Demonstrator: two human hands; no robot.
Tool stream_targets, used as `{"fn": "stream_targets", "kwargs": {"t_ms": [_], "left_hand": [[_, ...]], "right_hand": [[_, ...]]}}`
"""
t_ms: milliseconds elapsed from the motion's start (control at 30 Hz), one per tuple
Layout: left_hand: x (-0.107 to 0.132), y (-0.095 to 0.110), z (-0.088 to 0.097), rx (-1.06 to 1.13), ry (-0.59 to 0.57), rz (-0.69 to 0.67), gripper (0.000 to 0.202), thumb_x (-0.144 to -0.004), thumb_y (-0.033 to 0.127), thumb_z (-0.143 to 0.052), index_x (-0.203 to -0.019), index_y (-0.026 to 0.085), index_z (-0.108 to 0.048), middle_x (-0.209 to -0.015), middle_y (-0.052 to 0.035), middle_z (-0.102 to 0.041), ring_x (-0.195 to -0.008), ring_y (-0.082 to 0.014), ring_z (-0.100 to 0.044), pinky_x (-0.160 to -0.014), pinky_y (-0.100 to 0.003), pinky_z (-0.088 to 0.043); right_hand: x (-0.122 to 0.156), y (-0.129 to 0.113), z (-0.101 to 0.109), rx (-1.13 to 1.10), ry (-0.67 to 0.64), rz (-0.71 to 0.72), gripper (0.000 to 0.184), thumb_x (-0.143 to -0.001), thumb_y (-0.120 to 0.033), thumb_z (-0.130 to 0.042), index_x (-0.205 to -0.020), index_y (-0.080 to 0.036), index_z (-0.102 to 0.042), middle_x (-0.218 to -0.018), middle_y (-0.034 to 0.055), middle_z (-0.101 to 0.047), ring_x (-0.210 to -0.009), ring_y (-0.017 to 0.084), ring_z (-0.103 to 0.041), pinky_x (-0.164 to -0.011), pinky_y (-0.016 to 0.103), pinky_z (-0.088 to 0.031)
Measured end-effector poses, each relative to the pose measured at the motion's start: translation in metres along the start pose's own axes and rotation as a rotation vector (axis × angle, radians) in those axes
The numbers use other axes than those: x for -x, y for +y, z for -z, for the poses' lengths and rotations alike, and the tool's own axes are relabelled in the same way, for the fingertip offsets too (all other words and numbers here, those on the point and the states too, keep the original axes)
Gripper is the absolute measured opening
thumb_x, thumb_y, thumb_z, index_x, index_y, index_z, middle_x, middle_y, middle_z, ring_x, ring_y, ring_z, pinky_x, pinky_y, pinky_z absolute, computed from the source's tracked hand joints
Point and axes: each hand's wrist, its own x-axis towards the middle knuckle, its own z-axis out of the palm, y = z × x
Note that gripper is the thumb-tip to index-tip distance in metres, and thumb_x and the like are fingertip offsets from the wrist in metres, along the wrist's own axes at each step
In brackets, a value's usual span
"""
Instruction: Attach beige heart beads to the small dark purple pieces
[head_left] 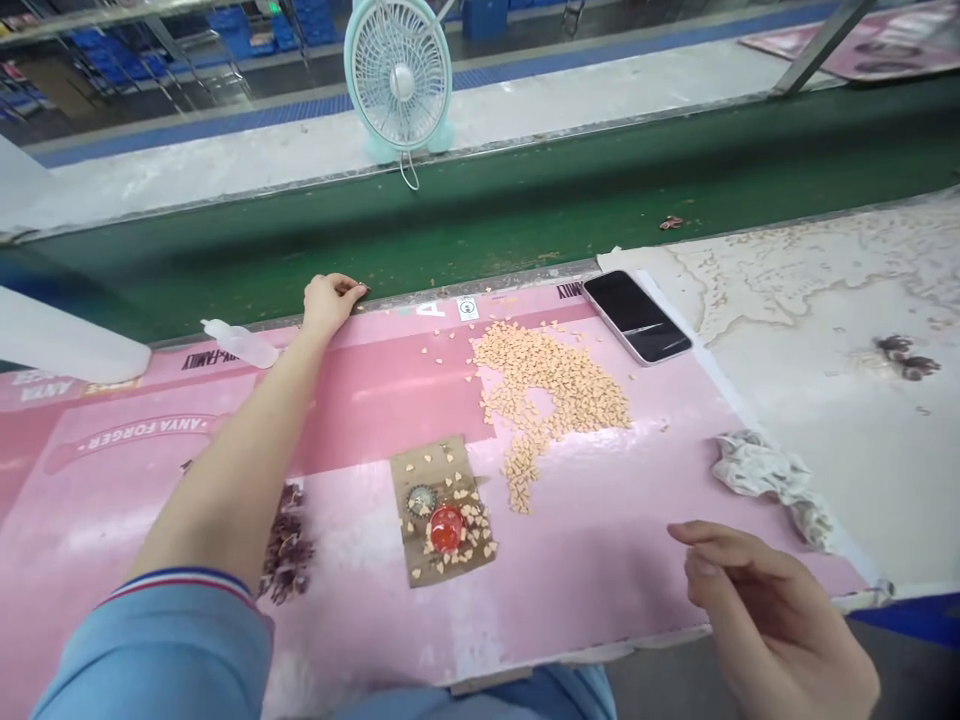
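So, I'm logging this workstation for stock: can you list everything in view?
pink printed board: one, pink, on the bench before the person
heart-shaped pieces: hundreds, peach, heaped mid-board
cardboard square: one, brown, near the heap
red dome: one, red, on the cardboard
dark dried clusters: two, dark red-brown, on the board and the pale sheet
smartphone: one, black screen, far board edge
crumpled cloth: one, off-white, right board edge
plastic bottle: one, translucent, far edge
desk fan: one, pale mint, beyond the green belt
left hand: one, on the far edge
right hand: one, raised near the right corner
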Motion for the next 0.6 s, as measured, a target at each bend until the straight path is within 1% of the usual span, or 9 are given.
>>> {"fn": "stream_targets", "kwargs": {"t_ms": [100, 167, 267, 300, 367, 400, 467, 533, 600], "left_hand": [[0.021, -0.009, 0.015, -0.032, -0.068, -0.064, 0.037, -0.099, 0.034, -0.067, -0.131, 0.016, -0.065, -0.144, -0.0143, -0.061, -0.132, -0.0304, -0.06, -0.116, -0.056, -0.049], [0.046, -0.018, 0.034, -0.035, -0.153, -0.115, 0.038, -0.096, 0.029, -0.064, -0.131, 0.016, -0.066, -0.143, -0.014, -0.063, -0.13, -0.03, -0.062, -0.119, -0.052, -0.046], [0.101, -0.036, 0.068, -0.03, -0.321, -0.175, 0.034, -0.091, 0.034, -0.061, -0.119, 0.021, -0.073, -0.126, -0.0076, -0.074, -0.117, -0.0282, -0.069, -0.113, -0.044, -0.052], [0.123, -0.042, 0.079, -0.035, -0.35, -0.178, 0.033, -0.091, 0.038, -0.059, -0.115, 0.022, -0.074, -0.122, -0.0065, -0.076, -0.115, -0.0285, -0.07, -0.112, -0.044, -0.053], [0.167, -0.056, 0.094, -0.062, -0.346, -0.154, 0.037, -0.094, 0.045, -0.054, -0.112, 0.021, -0.075, -0.121, -0.0087, -0.077, -0.118, -0.0311, -0.069, -0.113, -0.048, -0.051], [0.187, -0.063, 0.098, -0.079, -0.328, -0.136, 0.04, -0.095, 0.047, -0.051, -0.113, 0.02, -0.075, -0.121, -0.011, -0.077, -0.119, -0.033, -0.068, -0.114, -0.051, -0.051], [0.221, -0.075, 0.099, -0.103, -0.297, -0.109, 0.044, -0.096, 0.048, -0.047, -0.114, 0.019, -0.075, -0.122, -0.0144, -0.076, -0.12, -0.0353, -0.067, -0.112, -0.054, -0.051], [0.242, -0.084, 0.094, -0.111, -0.27, -0.106, 0.043, -0.097, 0.044, -0.043, -0.114, 0.02, -0.074, -0.124, -0.0151, -0.076, -0.118, -0.0349, -0.069, -0.108, -0.053, -0.054], [0.254, -0.089, 0.088, -0.112, -0.242, -0.112, 0.042, -0.097, 0.038, -0.038, -0.114, 0.022, -0.073, -0.127, -0.0145, -0.075, -0.118, -0.0336, -0.07, -0.107, -0.051, -0.055]], "right_hand": [[-0.001, 0.003, -0.002, -0.001, 0.024, -0.034, 0.011, -0.089, -0.026, -0.077, -0.084, -0.022, -0.068, -0.089, 0.0053, -0.076, -0.084, 0.021, -0.075, -0.057, 0.026, -0.056], [-0.003, 0.004, -0.008, -0.031, 0.02, -0.016, 0.012, -0.088, -0.026, -0.078, -0.084, -0.021, -0.068, -0.088, 0.0057, -0.075, -0.085, 0.023, -0.075, -0.057, 0.027, -0.056], [-0.005, 0.005, -0.018, -0.076, -0.025, 0.058, 0.011, -0.088, -0.025, -0.078, -0.085, -0.021, -0.069, -0.085, 0.0054, -0.074, -0.083, 0.025, -0.075, -0.056, 0.03, -0.055], [-0.006, 0.005, -0.021, -0.084, -0.054, 0.079, 0.01, -0.088, -0.025, -0.078, -0.085, -0.021, -0.069, -0.084, 0.0052, -0.074, -0.082, 0.025, -0.075, -0.056, 0.031, -0.055], [-0.008, 0.007, -0.027, -0.098, -0.127, 0.113, 0.007, -0.089, -0.023, -0.077, -0.087, -0.022, -0.07, -0.083, 0.005, -0.074, -0.082, 0.025, -0.075, -0.055, 0.032, -0.055], [-0.009, 0.008, -0.029, -0.106, -0.162, 0.13, 0.006, -0.09, -0.022, -0.076, -0.088, -0.022, -0.07, -0.083, 0.0048, -0.074, -0.083, 0.025, -0.076, -0.055, 0.032, -0.056], [-0.01, 0.009, -0.034, -0.118, -0.208, 0.165, 0.005, -0.09, -0.021, -0.075, -0.09, -0.023, -0.071, -0.084, 0.0045, -0.075, -0.083, 0.025, -0.076, -0.057, 0.033, -0.057], [-0.011, 0.009, -0.037, -0.117, -0.237, 0.195, 0.005, -0.091, -0.02, -0.073, -0.091, -0.024, -0.071, -0.084, 0.004, -0.075, -0.081, 0.025, -0.076, -0.057, 0.034, -0.059], [-0.012, 0.008, -0.039, -0.095, -0.257, 0.229, 0.007, -0.093, -0.019, -0.071, -0.094, -0.025, -0.071, -0.084, 0.0033, -0.076, -0.079, 0.024, -0.076, -0.058, 0.034, -0.06]]}}
